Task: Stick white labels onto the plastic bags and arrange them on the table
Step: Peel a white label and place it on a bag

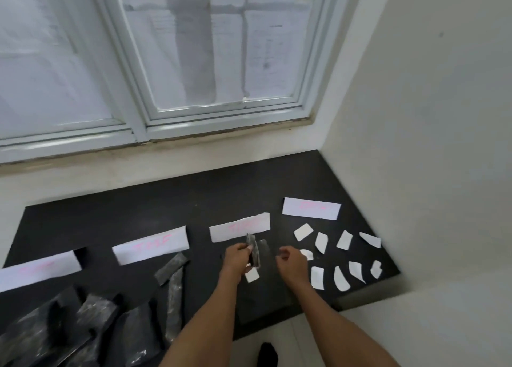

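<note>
A: Obs.: one plastic bag [253,249] pinched upright in the left hand [237,255], over mid-tabletop [166,206]. A white label [252,275] sits at its 6 o'clock; cannot tell if they touch.
B: Right hand [292,260]?
A: At the bag's 3 o'clock, fingers curled; cannot tell if it pinches anything. Loose labels [321,242] lie further out at 3, the bag pile [94,308] at 8.
B: Judgement: labelling step, early in the run. Next move calls for seating a label flat on the bag, then pressing.
</note>
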`<act>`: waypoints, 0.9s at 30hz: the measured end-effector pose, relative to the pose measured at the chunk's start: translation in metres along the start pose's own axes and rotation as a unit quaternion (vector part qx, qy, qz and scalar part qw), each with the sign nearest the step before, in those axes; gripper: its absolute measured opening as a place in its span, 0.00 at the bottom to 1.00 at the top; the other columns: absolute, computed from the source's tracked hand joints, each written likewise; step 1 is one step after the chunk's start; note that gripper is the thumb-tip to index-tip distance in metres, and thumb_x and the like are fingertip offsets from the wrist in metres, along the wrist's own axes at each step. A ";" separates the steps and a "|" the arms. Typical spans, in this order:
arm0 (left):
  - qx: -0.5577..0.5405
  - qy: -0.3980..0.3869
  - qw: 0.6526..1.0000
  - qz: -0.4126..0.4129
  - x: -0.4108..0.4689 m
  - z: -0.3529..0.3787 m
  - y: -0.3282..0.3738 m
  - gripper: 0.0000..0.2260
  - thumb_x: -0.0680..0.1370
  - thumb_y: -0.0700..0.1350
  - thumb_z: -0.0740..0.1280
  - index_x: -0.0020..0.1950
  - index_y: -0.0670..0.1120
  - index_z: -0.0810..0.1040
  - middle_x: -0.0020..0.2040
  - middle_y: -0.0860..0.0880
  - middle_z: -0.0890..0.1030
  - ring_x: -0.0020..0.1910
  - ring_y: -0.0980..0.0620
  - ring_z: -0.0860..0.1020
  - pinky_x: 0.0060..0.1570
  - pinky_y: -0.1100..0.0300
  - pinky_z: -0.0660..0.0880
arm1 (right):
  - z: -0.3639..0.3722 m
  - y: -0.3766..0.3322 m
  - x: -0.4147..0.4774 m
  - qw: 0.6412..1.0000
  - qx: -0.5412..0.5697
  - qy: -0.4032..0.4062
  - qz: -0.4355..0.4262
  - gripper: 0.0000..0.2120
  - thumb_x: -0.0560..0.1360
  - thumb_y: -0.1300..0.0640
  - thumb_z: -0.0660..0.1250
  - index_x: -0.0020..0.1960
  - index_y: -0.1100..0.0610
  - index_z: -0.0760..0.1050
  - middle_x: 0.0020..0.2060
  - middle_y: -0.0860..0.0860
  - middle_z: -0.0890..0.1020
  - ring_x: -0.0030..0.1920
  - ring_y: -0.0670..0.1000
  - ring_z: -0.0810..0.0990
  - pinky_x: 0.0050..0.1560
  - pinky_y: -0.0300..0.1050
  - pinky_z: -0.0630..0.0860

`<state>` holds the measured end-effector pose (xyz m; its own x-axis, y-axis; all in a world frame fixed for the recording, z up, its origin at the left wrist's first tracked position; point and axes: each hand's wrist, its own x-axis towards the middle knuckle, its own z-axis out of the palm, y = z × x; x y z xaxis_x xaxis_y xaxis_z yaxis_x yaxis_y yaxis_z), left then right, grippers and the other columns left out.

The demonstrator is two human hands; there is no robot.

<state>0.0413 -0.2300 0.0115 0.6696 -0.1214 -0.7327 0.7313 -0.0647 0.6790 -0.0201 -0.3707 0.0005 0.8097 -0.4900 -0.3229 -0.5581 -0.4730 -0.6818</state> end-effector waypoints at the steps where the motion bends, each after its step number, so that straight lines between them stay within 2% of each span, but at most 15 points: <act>1: 0.015 -0.014 1.000 -0.004 0.002 0.012 0.001 0.06 0.80 0.38 0.63 0.55 0.41 0.78 0.46 0.42 0.81 0.43 0.47 0.80 0.40 0.54 0.78 | -0.013 0.011 0.007 1.000 -0.015 0.016 0.022 0.13 0.72 0.62 0.66 0.56 0.62 0.79 0.51 0.58 0.83 0.54 0.57 0.80 0.56 0.45 0.73; 4: 0.043 -0.038 0.998 -0.022 0.005 0.035 0.005 0.08 0.80 0.37 0.62 0.58 0.41 0.77 0.51 0.40 0.80 0.45 0.46 0.79 0.43 0.51 0.79 | -0.039 0.035 0.023 0.995 -0.078 0.028 0.061 0.16 0.72 0.63 0.64 0.60 0.61 0.75 0.57 0.59 0.78 0.59 0.59 0.76 0.57 0.47 0.72; 9: 0.062 -0.041 0.996 -0.050 0.015 0.057 0.010 0.11 0.81 0.36 0.61 0.61 0.42 0.75 0.52 0.41 0.77 0.42 0.50 0.77 0.34 0.57 0.75 | -0.051 0.053 0.050 0.986 -0.164 0.000 0.035 0.21 0.75 0.62 0.61 0.68 0.56 0.69 0.63 0.56 0.71 0.65 0.57 0.69 0.61 0.49 0.71; 15: 0.076 -0.050 0.993 -0.069 0.032 0.059 0.011 0.12 0.80 0.37 0.62 0.63 0.43 0.74 0.52 0.42 0.80 0.46 0.48 0.79 0.37 0.58 0.75 | -0.046 0.051 0.074 0.944 -0.328 -0.025 -0.003 0.17 0.76 0.60 0.59 0.65 0.53 0.67 0.60 0.52 0.74 0.62 0.54 0.72 0.58 0.46 0.72; 21: 0.048 -0.056 0.994 -0.077 0.034 0.060 0.007 0.07 0.79 0.36 0.63 0.55 0.45 0.75 0.47 0.45 0.81 0.44 0.49 0.80 0.43 0.55 0.76 | -0.041 0.055 0.083 0.921 -0.388 -0.015 -0.024 0.13 0.76 0.60 0.62 0.60 0.53 0.71 0.57 0.50 0.77 0.60 0.53 0.74 0.56 0.45 0.72; 24: 0.018 -0.044 0.996 -0.076 0.033 0.056 0.010 0.08 0.79 0.35 0.62 0.57 0.44 0.75 0.48 0.44 0.81 0.46 0.48 0.80 0.47 0.52 0.77 | -0.043 0.046 0.082 0.951 -0.309 0.017 -0.010 0.11 0.75 0.58 0.60 0.57 0.55 0.73 0.55 0.51 0.79 0.58 0.54 0.76 0.54 0.46 0.73; 27: -0.017 -0.036 0.997 -0.059 0.028 0.052 0.019 0.09 0.80 0.37 0.61 0.59 0.43 0.76 0.51 0.42 0.82 0.50 0.46 0.80 0.45 0.52 0.78 | -0.045 0.022 0.079 0.991 -0.091 0.089 0.042 0.12 0.73 0.61 0.62 0.55 0.56 0.78 0.53 0.53 0.82 0.55 0.56 0.78 0.52 0.46 0.73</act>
<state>0.0674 -0.2860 0.0061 0.5679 -0.1867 -0.8017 0.8095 -0.0496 0.5850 0.0235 -0.4529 -0.0101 0.7231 -0.6470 -0.2418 -0.6589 -0.5413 -0.5223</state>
